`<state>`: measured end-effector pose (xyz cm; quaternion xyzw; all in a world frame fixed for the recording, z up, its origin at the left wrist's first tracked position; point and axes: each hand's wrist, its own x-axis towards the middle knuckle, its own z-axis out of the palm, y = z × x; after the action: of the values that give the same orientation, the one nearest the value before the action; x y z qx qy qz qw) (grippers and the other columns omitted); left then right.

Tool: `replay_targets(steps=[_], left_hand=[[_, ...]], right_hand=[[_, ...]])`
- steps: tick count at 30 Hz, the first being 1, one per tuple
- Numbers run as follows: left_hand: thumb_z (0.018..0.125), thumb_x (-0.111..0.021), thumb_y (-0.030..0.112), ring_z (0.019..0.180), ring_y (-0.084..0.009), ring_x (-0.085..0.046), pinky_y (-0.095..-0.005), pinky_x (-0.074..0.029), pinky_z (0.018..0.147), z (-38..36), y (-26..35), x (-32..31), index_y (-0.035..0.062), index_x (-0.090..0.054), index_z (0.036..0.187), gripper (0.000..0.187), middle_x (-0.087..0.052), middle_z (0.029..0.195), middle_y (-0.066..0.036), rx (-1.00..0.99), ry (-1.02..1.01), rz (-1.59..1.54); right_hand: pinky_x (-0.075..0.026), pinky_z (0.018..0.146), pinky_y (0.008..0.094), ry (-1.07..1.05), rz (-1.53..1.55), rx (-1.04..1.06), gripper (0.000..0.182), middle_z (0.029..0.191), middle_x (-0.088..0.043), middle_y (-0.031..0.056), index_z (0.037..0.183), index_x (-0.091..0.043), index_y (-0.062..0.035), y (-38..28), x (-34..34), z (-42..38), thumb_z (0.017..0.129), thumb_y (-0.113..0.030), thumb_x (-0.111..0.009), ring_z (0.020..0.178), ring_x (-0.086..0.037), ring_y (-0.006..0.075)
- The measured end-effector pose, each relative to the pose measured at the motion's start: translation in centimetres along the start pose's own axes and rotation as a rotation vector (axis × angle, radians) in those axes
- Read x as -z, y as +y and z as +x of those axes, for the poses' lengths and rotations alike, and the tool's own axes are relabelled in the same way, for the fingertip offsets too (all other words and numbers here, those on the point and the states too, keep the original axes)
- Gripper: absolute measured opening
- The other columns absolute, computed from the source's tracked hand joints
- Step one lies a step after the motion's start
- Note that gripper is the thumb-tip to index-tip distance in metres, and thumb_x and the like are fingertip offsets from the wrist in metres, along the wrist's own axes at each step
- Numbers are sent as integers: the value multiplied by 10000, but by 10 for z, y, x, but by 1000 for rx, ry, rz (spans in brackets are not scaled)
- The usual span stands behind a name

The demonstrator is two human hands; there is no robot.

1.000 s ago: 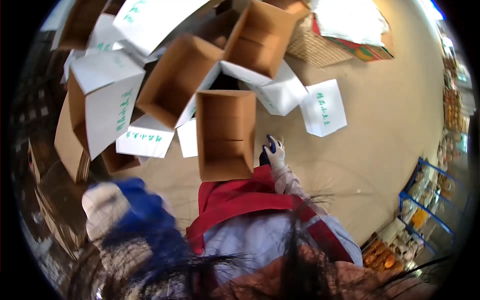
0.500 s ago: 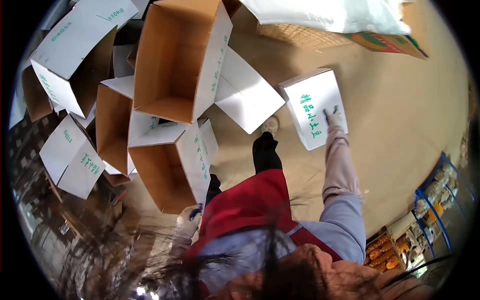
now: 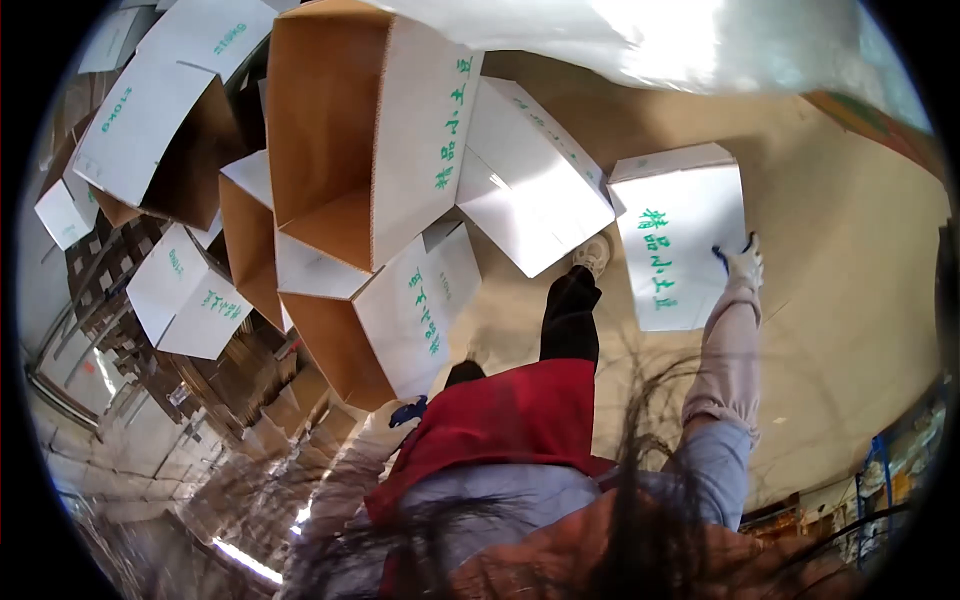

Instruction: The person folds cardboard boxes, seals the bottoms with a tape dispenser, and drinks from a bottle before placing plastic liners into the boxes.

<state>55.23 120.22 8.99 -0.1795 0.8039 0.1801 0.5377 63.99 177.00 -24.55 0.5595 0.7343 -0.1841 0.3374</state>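
Note:
My right hand (image 3: pixel 742 262), in a white glove with dark blue fingertips, is at the right edge of a white cardboard box (image 3: pixel 655 285) with green lettering. Its thumb lies over the printed face and the fingers are at the edge. Low at my side, my left hand (image 3: pixel 405 413) wears a similar glove, its finger shape partly hidden. Closest to it is the lower corner of an open cardboard box (image 3: pixel 405 325), white outside and brown inside. Another open box (image 3: pixel 415 130) rests above that one, and a white box (image 3: pixel 535 180) lies between the pile and my right-hand box.
More white boxes (image 3: pixel 165 105) are piled at the left, some tipped with their openings showing. Translucent plastic sheeting (image 3: pixel 640 40) covers the top right. My shoe (image 3: pixel 592 255) stands on the tan floor (image 3: pixel 830 300) between boxes. Blue metal framing (image 3: pixel 880 470) shows at the lower right.
The view has shifted, and the plastic sheeting fills more of the top. My right hand now sits further out at the box's right edge. My left hand stays low beside the pile.

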Motion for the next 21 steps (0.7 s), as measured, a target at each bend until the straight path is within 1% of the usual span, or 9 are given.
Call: replay_targets(steps=[3,4,8,9,10,13,17,19,21], left_hand=[[746,-661,184,928,-219,-607,-309,-467,822,3,-9,-1,36,-575,1105,398,-616,1023,-164,-142,1,11],[744,-660,191,937,-240,-605,-314,-466,825,7,-14,2,37,-578,1105,401,-608,1031,-176,-234,7,21],[735,-665,64,953,-322,-587,-341,-470,827,-7,88,42,23,-515,1175,467,-577,1075,-193,-687,61,-58],[719,-669,1,977,-213,-574,-291,-451,842,-2,93,50,46,-485,1230,544,-537,1144,-167,-797,31,-110],[687,-686,57,929,-348,-577,-381,-467,819,-24,139,73,30,-529,1171,510,-550,1093,-205,-1078,221,89],[659,-660,61,952,-326,-567,-421,-452,824,-65,209,123,60,-603,1073,418,-534,1132,-183,-1875,395,153],[676,-645,37,957,-295,-563,-390,-456,817,-125,190,157,53,-566,1116,447,-531,1137,-175,-2077,553,45],[685,-637,26,960,-280,-560,-375,-457,814,-149,163,179,49,-547,1138,462,-529,1140,-171,-2085,623,-56],[693,-630,14,962,-264,-558,-360,-459,811,-176,129,207,45,-528,1159,478,-528,1143,-167,-2047,669,-150]], right_hand=[[-469,808,349,-369,651,263,750,1059,-617,123,1198,-503,-41,104,-87,30,565,-300,-811,943,-588,237],[-484,750,283,-404,853,334,486,905,-659,89,1052,-594,8,104,-84,-9,628,-141,-778,798,-608,170],[-485,711,247,-227,990,264,241,881,-654,74,948,-625,51,83,-71,-131,733,-38,-687,757,-594,122],[-482,676,234,-139,962,267,209,840,-649,62,914,-637,45,53,-33,-183,735,-47,-691,732,-586,113],[-479,666,228,-81,996,328,207,830,-646,55,914,-635,47,19,2,-238,739,-50,-690,719,-581,108],[-455,595,215,-60,871,223,234,806,-640,27,931,-631,29,7,16,-292,753,-108,-697,670,-551,79],[-361,475,210,-139,959,279,109,643,-530,-37,879,-631,-54,-102,16,-379,787,-107,-655,550,-437,48],[-473,623,358,69,271,450,257,776,-632,107,941,-614,-79,-153,-12,-373,807,-295,-575,691,-595,247],[-466,802,433,98,225,604,320,909,-620,193,980,-590,-88,-211,-28,-383,792,-341,-535,878,-592,363]])
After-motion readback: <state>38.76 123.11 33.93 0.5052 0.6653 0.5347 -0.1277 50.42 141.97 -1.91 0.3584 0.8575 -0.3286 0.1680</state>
